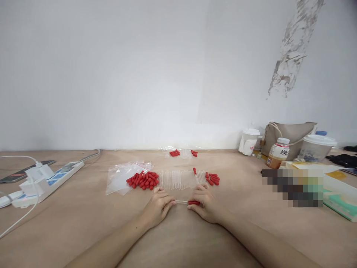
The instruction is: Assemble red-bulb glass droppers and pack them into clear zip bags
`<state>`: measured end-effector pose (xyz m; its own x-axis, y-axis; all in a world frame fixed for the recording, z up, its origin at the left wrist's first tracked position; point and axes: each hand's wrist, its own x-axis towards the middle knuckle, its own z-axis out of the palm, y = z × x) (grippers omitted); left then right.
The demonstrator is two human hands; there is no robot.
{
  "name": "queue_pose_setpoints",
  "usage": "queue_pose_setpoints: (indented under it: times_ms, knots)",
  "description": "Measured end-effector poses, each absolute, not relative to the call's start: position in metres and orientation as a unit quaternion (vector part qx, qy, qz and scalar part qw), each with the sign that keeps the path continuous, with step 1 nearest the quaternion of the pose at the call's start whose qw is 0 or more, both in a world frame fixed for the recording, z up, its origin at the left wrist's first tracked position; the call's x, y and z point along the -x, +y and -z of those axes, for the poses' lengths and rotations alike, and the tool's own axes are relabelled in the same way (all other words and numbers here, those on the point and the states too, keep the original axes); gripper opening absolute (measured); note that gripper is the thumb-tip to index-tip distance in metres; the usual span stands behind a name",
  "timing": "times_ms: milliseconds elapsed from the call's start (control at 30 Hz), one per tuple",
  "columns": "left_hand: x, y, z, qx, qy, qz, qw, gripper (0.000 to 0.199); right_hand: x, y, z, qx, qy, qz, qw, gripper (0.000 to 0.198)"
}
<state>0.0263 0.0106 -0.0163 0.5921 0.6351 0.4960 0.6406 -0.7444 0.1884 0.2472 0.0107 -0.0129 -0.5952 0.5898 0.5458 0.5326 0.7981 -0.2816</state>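
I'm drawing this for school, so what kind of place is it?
Probably a simple worktable by a wall: red bulbs lie piled beside a row of clear tubes, and a power strip sits to the left.

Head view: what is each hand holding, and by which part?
The left hand pinches a thin, clear tube toward one end; the right hand holds a red, rubbery bulb by its body at the tube's other end. Whether they're joined is unclear.
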Motion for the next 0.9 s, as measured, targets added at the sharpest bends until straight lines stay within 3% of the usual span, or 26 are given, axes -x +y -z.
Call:
queue_pose_setpoints:
  times_ms: [300,567,667,767,900]
  knots:
    - [-0.028,0.012,0.018,0.888,-0.353,0.295,0.003,0.021,-0.250,0.017,0.018,0.337,-0.870,-0.080,0.350,0.008]
    - [-0.027,0.013,0.017,0.869,-0.362,0.337,-0.023,0.017,-0.244,0.022,0.022,0.366,-0.704,-0.336,0.508,0.017]
    - [-0.025,0.011,0.015,0.854,-0.383,0.350,-0.045,0.034,-0.254,0.036,0.010,0.379,-0.629,-0.388,0.557,0.030]
    - [-0.025,0.010,0.014,0.852,-0.397,0.336,-0.059,0.037,-0.275,0.062,-0.009,0.453,-0.571,-0.371,0.575,0.039]
    - [-0.026,0.010,0.014,0.860,-0.391,0.319,-0.074,0.032,-0.298,0.102,-0.025,0.539,-0.561,-0.329,0.536,0.024]
